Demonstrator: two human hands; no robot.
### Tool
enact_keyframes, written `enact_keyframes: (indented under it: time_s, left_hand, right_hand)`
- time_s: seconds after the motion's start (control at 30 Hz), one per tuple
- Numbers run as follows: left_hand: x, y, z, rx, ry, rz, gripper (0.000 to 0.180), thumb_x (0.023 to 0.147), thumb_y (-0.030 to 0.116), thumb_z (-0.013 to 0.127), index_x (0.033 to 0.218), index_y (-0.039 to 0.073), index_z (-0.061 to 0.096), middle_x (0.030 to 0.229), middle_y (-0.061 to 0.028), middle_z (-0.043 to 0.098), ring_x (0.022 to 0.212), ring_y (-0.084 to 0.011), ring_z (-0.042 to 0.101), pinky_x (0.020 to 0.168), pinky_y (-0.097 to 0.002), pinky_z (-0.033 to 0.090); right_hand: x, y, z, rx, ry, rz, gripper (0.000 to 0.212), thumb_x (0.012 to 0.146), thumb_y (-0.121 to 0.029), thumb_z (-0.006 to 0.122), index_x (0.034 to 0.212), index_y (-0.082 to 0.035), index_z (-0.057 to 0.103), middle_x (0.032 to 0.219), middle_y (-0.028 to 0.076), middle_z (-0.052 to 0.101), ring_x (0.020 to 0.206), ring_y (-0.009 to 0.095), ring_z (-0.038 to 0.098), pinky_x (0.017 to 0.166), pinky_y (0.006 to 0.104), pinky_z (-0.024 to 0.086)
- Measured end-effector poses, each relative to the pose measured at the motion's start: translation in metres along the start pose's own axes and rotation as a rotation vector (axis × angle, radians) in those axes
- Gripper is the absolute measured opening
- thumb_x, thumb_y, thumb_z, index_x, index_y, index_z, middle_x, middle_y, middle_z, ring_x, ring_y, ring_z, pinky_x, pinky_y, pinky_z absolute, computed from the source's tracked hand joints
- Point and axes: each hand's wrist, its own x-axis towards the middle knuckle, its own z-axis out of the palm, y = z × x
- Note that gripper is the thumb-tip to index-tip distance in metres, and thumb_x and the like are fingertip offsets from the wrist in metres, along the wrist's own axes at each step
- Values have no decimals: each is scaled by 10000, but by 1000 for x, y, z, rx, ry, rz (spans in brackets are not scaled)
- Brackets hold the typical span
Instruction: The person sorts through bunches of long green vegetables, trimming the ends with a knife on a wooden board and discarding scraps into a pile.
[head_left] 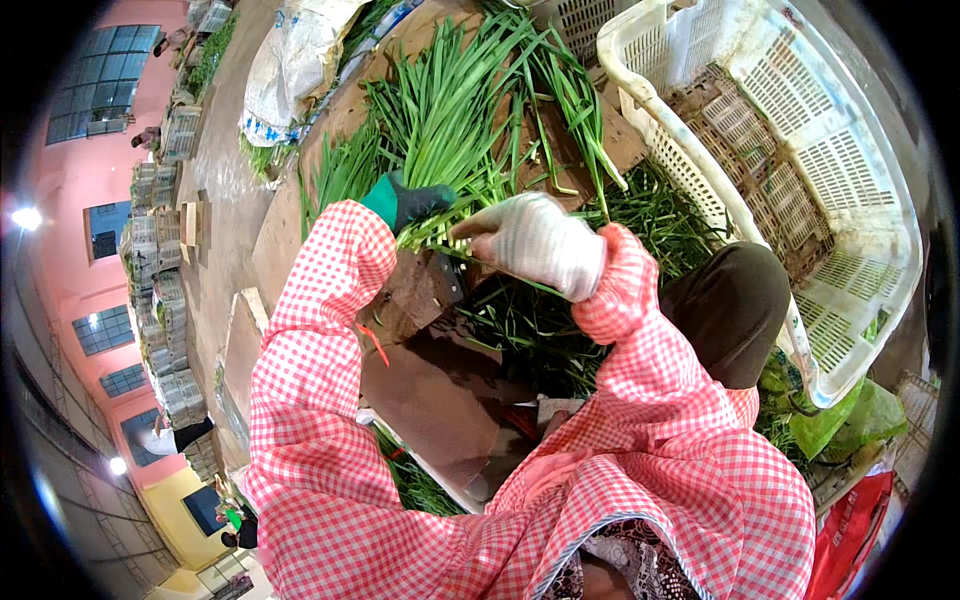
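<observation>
Leafy green bunch (450, 125) sprawls over the brown board (622, 142): likely light, floppy, easily bruised, best gripped by its firmer pale stem ends (428, 236). Left hand (410, 203) curls there, right hand (538, 242) just beside; whether either pinches, I can't tell.

The green-gloved left hand (415, 203) rested against the long green leaves (455, 125). The white-gloved right hand (540, 245) was positioned at their near ends; its grip was not clearly discernible. A white perforated crate (795, 95) stood to the right.
</observation>
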Motion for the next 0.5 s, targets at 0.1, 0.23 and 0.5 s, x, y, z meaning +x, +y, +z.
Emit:
enact_keyframes:
  time_s: [0.1, 0.23, 0.5]
  left_hand:
    - [20, -1, -4, -51, -179, 10, 339, 802, 205, 693, 1076, 22, 616, 973, -56, 653, 852, -131, 590, 769, -308, 486]
    - [35, -17, 11, -3, -245, 255, 402, 764, 166, 714, 1118, 27, 586, 1080, -76, 626, 936, -158, 577, 849, -329, 466]
    - [-59, 92, 1, 303, -1, -60, 590, 670, 164, 776, 1185, 10, 533, 1109, -69, 612, 946, -124, 561, 856, -298, 461]
  right_hand:
    - [51, 35, 39, -555, -106, -214, 297, 811, -213, 518, 1072, -134, 636, 774, 141, 640, 709, 351, 590, 650, 397, 484]
    - [64, 66, 41, -587, 24, -297, 164, 744, -223, 600, 707, -81, 672, 708, 141, 624, 661, 351, 599, 577, 422, 472]
    - [62, 51, 27, -608, -150, -70, 222, 829, -275, 530, 940, -128, 654, 752, 142, 629, 713, 342, 607, 617, 424, 476]
